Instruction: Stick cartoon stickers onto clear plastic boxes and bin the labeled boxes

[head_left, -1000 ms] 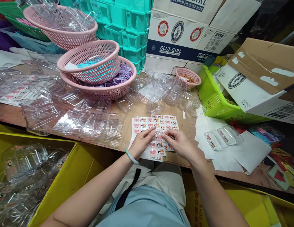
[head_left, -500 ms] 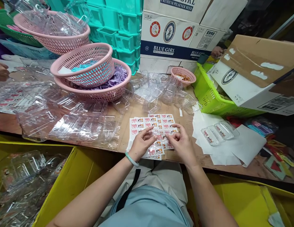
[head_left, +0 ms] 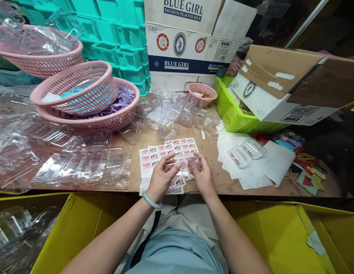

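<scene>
My left hand (head_left: 160, 178) and my right hand (head_left: 202, 175) meet over a sheet of small pink cartoon stickers (head_left: 168, 152) at the near edge of the wooden table (head_left: 211, 152). Between their fingertips both hands pinch a small clear plastic case (head_left: 186, 163) with a sticker showing through it. A pale green bangle (head_left: 150, 200) circles my left wrist. To the right, a finished clear case with stickers (head_left: 245, 153) lies on loose white backing papers (head_left: 268, 167).
Stacked pink baskets (head_left: 80, 95) hold teal and purple parts at the left. Clear plastic trays (head_left: 65, 160) cover the table's left half, small clear cups (head_left: 177, 110) the middle. A green crate (head_left: 236, 118), cardboard boxes (head_left: 279, 87) and yellow boxes (head_left: 279, 236) surround the table.
The view has swung right and pulled back. My hands have drawn closer together and now grip the clear case between them above the sticker sheet.
</scene>
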Demonstrator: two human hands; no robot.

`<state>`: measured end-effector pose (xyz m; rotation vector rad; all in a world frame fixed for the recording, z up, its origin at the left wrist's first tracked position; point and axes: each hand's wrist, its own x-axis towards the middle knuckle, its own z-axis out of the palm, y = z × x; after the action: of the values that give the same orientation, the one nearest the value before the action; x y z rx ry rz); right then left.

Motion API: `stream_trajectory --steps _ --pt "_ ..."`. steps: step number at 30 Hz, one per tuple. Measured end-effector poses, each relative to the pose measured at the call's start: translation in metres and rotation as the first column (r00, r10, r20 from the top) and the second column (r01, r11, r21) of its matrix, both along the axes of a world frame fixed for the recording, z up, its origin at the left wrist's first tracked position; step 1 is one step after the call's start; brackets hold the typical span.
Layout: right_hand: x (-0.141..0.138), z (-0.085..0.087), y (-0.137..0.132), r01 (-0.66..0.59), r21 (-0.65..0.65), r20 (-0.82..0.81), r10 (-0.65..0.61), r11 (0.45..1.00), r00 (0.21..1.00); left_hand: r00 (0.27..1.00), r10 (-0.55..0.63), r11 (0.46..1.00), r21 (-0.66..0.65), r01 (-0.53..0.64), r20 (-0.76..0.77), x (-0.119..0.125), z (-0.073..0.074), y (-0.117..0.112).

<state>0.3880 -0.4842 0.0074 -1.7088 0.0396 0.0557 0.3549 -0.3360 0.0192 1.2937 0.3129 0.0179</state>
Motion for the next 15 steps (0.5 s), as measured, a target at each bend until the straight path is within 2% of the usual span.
stream_trajectory --steps 3,7,11,13,15 --pt "0.003 -0.001 -0.014 -0.002 0.16 -0.074 0.014 0.987 0.997 1.0 -0.027 1.0 -0.011 0.027 0.003 0.006 0.0 -0.008" --pt "0.014 0.003 -0.04 -0.09 0.167 -0.051 0.1 0.982 0.994 0.997 -0.036 0.997 0.07 0.032 0.066 0.023 -0.004 -0.019" --pt "0.027 0.011 -0.062 -0.12 0.265 -0.09 0.148 0.957 0.985 0.993 -0.1 0.995 -0.005 0.1 0.068 0.039 0.001 -0.024" --pt "0.029 0.012 -0.068 -0.064 0.265 -0.067 0.085 0.962 0.994 0.994 -0.092 0.995 -0.031 0.094 0.067 0.042 0.003 -0.026" --pt "0.025 0.011 -0.066 0.037 0.166 0.026 -0.041 0.985 0.999 0.997 -0.048 0.998 -0.038 0.05 0.062 0.04 0.002 -0.029"
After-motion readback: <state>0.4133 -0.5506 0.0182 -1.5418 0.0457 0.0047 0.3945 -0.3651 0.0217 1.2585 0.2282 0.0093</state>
